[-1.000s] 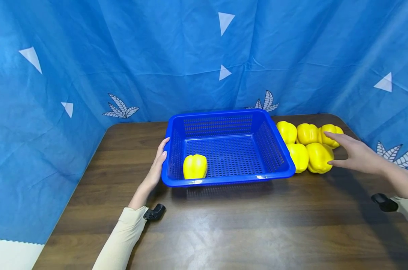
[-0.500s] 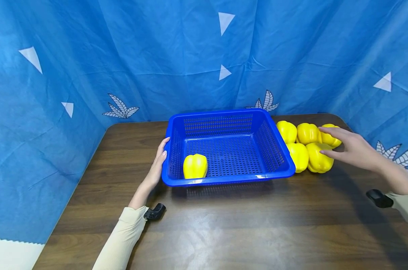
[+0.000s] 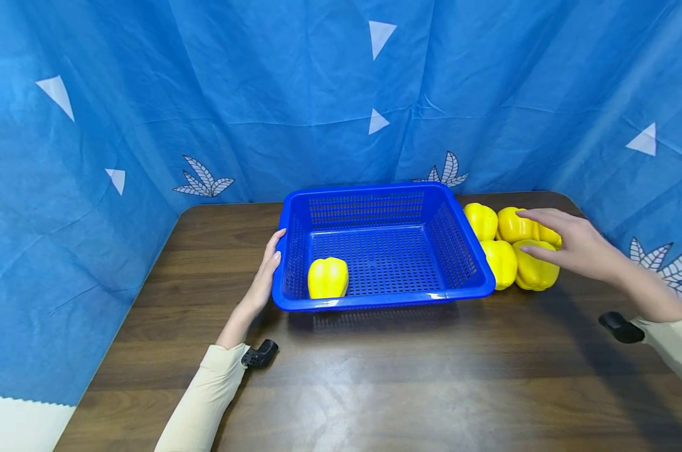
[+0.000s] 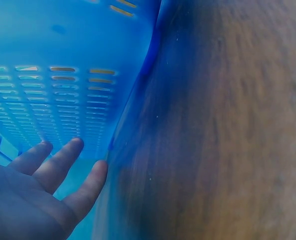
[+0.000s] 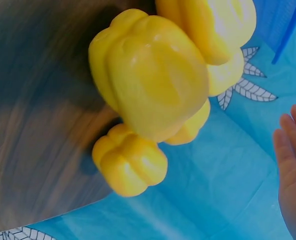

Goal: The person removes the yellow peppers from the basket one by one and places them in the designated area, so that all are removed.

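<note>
A blue perforated plastic basket (image 3: pixel 374 300) stands on the table, with one yellow bell pepper (image 3: pixel 327 278) in its near left corner. My left hand (image 3: pixel 257 282) holds the basket's left rim, thumb at the rim; in the left wrist view its fingers (image 4: pixel 63 160) reach against the slotted outer wall. Right of the basket, several yellow bell peppers (image 3: pixel 500 263) sit close together in two rows. My right hand (image 3: pixel 580 248) hovers over the rightmost ones, thumb and fingers apart, gripping nothing. It partly covers the far right pepper. The right wrist view shows the peppers (image 5: pixel 155 80) and several straight fingers (image 5: pixel 287 150).
The brown wooden table (image 3: pixel 386 376) extends in front of the basket and to its left. A blue cloth (image 3: pixel 318 75) with white triangles and leaf prints hangs behind and on both sides. Black wrist devices (image 3: pixel 260 353) sit at both sleeves.
My right hand has moved left over the peppers, covering more of the far right one. The left hand and the basket have stayed in place.
</note>
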Demonstrator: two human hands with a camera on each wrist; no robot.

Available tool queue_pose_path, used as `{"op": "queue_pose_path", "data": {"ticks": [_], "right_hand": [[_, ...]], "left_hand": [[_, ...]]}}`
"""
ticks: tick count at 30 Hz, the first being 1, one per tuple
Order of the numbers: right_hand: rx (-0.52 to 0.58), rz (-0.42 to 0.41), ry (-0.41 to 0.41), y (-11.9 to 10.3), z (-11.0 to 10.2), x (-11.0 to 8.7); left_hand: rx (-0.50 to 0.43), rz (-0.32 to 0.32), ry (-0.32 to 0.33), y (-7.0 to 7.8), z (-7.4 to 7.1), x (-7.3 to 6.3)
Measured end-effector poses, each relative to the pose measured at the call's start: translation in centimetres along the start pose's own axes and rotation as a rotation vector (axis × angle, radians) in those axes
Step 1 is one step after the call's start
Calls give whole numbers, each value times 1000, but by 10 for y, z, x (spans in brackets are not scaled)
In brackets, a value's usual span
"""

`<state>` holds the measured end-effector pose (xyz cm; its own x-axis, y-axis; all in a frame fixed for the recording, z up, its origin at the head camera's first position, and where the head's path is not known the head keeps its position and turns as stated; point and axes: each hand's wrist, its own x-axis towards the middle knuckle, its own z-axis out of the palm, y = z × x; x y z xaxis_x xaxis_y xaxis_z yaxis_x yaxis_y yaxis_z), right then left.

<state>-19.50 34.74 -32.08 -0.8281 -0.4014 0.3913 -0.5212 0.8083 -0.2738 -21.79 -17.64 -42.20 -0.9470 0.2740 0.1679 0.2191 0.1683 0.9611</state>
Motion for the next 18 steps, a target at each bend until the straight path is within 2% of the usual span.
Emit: {"op": "queue_pose_path", "data": {"ticks": [7, 18], "right_hand": [[-37, 11, -33, -15, 3, 11], [-36, -53, -69, -33, 7, 35]], "left_hand": [[-1, -3, 1, 0, 0, 1], [-13, -1, 1, 0, 0, 1]]}}
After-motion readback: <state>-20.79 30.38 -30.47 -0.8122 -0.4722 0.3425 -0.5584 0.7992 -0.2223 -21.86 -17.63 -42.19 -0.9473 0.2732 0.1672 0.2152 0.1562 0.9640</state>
